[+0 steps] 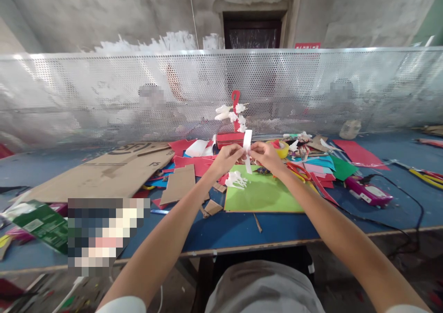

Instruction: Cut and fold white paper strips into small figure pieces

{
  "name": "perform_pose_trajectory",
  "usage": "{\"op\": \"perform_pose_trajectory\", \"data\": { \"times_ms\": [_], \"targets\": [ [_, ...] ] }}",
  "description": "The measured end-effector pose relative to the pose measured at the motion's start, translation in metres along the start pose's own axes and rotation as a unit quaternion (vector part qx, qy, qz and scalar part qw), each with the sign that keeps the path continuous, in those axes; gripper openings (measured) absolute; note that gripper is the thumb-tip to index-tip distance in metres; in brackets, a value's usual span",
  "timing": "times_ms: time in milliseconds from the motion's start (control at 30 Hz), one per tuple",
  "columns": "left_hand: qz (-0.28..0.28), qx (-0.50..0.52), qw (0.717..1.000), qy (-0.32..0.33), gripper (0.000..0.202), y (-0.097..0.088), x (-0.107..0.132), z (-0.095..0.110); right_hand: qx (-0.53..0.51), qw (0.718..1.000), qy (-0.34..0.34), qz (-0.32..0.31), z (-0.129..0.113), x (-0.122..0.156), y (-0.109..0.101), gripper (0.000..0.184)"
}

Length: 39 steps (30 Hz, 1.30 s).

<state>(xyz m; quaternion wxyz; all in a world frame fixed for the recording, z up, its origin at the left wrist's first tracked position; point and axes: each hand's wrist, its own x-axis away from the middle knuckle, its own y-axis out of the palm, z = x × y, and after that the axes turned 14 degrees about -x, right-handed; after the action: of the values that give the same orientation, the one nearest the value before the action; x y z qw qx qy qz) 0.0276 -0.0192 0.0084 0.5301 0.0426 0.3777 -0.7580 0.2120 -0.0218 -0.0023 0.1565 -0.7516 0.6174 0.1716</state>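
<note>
A narrow white paper strip stands upright between my two hands, above the table. My left hand pinches it from the left, and my right hand grips it from the right with closed fingertips. Below them lies a light green sheet with a white cut-paper piece at its left edge. Behind my hands rises a red hooked upright with white tufts on it. Just past my right hand sits a roll of yellow tape.
A large cardboard sheet covers the left side of the blue table. To the right are orange-handled scissors, a purple device with a black cord and yellow-handled pliers. A perforated metal screen runs behind.
</note>
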Motion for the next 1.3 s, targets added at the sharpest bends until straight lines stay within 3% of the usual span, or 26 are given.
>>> {"op": "perform_pose_trajectory", "data": {
  "times_ms": [333, 633, 933, 1300],
  "targets": [
    [0.022, -0.074, 0.996, 0.046, 0.02, 0.001, -0.004, -0.009, 0.058, 0.997, -0.037, -0.028, -0.004, 0.002, 0.001, 0.021],
    [0.044, -0.069, 0.996, 0.024, 0.01, 0.002, -0.008, -0.024, 0.057, 0.998, -0.033, -0.021, 0.002, -0.001, -0.002, 0.02],
    [0.036, -0.103, 0.993, 0.038, 0.013, 0.001, -0.004, -0.016, 0.066, 0.995, -0.049, -0.064, 0.002, 0.001, 0.0, 0.025],
    [0.064, -0.204, 0.977, -0.005, 0.017, -0.004, -0.008, -0.034, 0.15, 0.987, -0.049, -0.019, 0.005, -0.002, -0.007, 0.016]
  ]
}}
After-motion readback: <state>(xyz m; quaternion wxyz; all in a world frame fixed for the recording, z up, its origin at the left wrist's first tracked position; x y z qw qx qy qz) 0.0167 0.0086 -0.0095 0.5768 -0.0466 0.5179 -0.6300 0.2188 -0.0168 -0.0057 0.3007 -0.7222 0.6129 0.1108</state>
